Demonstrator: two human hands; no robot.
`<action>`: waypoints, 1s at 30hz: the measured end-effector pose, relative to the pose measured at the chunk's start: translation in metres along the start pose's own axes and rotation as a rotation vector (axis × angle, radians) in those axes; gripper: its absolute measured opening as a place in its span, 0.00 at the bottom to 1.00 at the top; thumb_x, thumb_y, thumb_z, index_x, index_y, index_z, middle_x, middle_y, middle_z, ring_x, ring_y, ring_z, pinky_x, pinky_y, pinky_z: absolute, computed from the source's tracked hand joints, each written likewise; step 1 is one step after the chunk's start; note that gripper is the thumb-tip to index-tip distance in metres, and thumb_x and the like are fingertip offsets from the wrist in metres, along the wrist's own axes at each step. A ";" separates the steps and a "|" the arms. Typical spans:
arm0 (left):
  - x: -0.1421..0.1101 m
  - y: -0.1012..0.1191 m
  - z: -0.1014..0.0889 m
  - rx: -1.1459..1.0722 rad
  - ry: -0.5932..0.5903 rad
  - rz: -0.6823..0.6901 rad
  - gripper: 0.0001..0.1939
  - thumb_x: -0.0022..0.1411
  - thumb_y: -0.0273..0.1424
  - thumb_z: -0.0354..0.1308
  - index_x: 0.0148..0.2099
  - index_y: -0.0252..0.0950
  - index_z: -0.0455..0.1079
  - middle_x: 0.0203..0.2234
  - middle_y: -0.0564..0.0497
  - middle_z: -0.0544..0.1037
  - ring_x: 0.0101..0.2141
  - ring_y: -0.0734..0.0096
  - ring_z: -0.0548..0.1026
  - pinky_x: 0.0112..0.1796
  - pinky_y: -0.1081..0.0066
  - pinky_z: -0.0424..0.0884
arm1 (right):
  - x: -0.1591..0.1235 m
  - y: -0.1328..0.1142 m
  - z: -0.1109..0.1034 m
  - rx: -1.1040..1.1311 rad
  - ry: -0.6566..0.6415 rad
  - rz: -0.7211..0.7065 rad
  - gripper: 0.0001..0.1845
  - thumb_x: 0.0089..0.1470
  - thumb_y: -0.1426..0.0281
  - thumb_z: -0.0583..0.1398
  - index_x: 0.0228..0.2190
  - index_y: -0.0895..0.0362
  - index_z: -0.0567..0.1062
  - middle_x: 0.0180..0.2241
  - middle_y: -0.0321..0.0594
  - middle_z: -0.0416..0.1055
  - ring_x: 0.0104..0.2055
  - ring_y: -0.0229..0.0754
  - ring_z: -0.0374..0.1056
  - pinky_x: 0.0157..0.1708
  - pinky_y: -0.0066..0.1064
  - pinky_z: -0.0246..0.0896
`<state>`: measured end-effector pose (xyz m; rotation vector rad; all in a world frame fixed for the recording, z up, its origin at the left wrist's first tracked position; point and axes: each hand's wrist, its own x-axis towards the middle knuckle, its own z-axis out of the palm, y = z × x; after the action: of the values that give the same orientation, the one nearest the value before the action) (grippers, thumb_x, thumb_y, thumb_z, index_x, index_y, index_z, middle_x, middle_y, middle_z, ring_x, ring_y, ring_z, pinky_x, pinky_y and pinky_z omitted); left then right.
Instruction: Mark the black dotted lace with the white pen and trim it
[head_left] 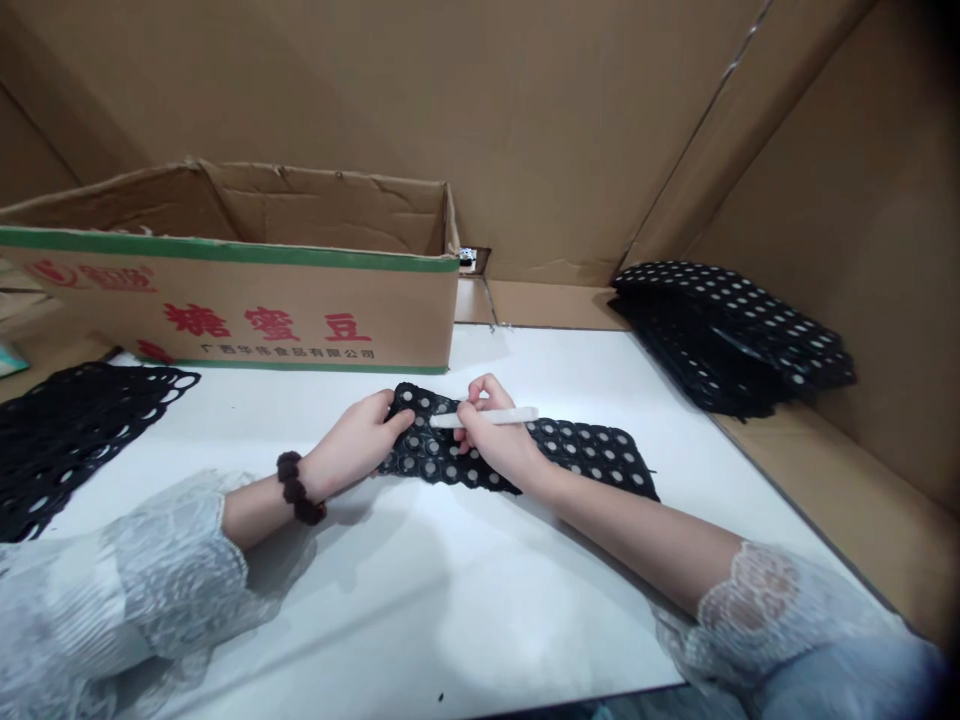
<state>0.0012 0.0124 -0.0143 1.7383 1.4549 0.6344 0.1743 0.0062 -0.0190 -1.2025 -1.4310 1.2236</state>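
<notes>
A black strip (592,447) dotted with rows of pale round discs lies across the white table. My left hand (367,430) grips its left end, thumb on top and the other fingers at the edge or underneath. In my right hand (491,430) is a white pen-shaped tool (495,416), held like a pen with its tip pointing left. That tip is at the discs near the strip's left end; whether it touches one I cannot tell. My right hand and wrist cover the middle of the strip.
Behind my hands stands an open cardboard box (300,310) with red lettering. At the left lies a black sheet full of holes (82,420). Stacked dotted black sheets (727,330) rest at the right edge. Cardboard walls (525,120) enclose the white table (465,600).
</notes>
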 end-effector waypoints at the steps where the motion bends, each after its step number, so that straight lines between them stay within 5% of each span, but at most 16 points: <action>1: 0.000 0.000 0.000 0.001 -0.004 0.004 0.13 0.56 0.40 0.47 0.35 0.35 0.62 0.24 0.53 0.70 0.22 0.71 0.67 0.20 0.74 0.61 | 0.000 0.001 0.000 0.002 -0.004 -0.007 0.06 0.47 0.70 0.50 0.28 0.53 0.53 0.16 0.25 0.59 0.17 0.32 0.58 0.17 0.23 0.56; 6: -0.004 0.005 0.004 0.126 0.101 0.126 0.09 0.58 0.36 0.45 0.32 0.37 0.58 0.26 0.52 0.69 0.29 0.67 0.68 0.28 0.73 0.61 | -0.001 0.006 -0.001 -0.038 -0.062 -0.066 0.06 0.49 0.68 0.49 0.28 0.53 0.53 0.18 0.27 0.59 0.19 0.33 0.57 0.19 0.23 0.54; 12: -0.022 0.018 0.024 0.395 0.148 0.242 0.05 0.61 0.30 0.38 0.32 0.39 0.50 0.17 0.56 0.61 0.19 0.70 0.62 0.22 0.74 0.53 | -0.004 0.004 0.001 -0.375 -0.101 -0.331 0.03 0.51 0.71 0.47 0.28 0.54 0.53 0.21 0.29 0.52 0.21 0.32 0.50 0.23 0.25 0.47; 17: -0.024 0.019 0.028 0.452 0.141 0.261 0.05 0.61 0.29 0.37 0.34 0.38 0.52 0.19 0.54 0.64 0.20 0.68 0.66 0.22 0.74 0.55 | -0.002 -0.001 0.007 -0.547 -0.147 -0.314 0.03 0.51 0.72 0.45 0.28 0.54 0.51 0.19 0.29 0.51 0.19 0.33 0.48 0.21 0.26 0.43; 21: -0.008 0.016 0.007 0.457 0.130 0.151 0.07 0.58 0.33 0.41 0.32 0.37 0.56 0.20 0.53 0.67 0.23 0.66 0.68 0.24 0.72 0.57 | 0.003 0.002 0.004 -0.352 -0.065 -0.266 0.04 0.49 0.71 0.48 0.27 0.53 0.52 0.18 0.28 0.52 0.18 0.33 0.52 0.19 0.24 0.47; 26: 0.014 0.012 -0.010 0.265 -0.059 0.019 0.12 0.54 0.38 0.45 0.30 0.35 0.62 0.24 0.51 0.72 0.26 0.67 0.69 0.26 0.72 0.61 | 0.011 0.009 -0.002 0.047 0.070 -0.043 0.06 0.48 0.70 0.47 0.27 0.52 0.50 0.17 0.26 0.56 0.14 0.33 0.57 0.13 0.22 0.51; 30: 0.019 0.011 -0.004 0.319 0.062 0.093 0.13 0.54 0.40 0.46 0.31 0.35 0.62 0.25 0.50 0.72 0.28 0.65 0.70 0.29 0.70 0.61 | 0.016 0.011 -0.001 0.040 0.060 -0.028 0.06 0.47 0.70 0.49 0.27 0.53 0.52 0.16 0.26 0.57 0.15 0.33 0.59 0.14 0.23 0.55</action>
<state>0.0090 0.0315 -0.0048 2.0567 1.5930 0.5300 0.1744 0.0223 -0.0292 -1.1786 -1.3696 1.1817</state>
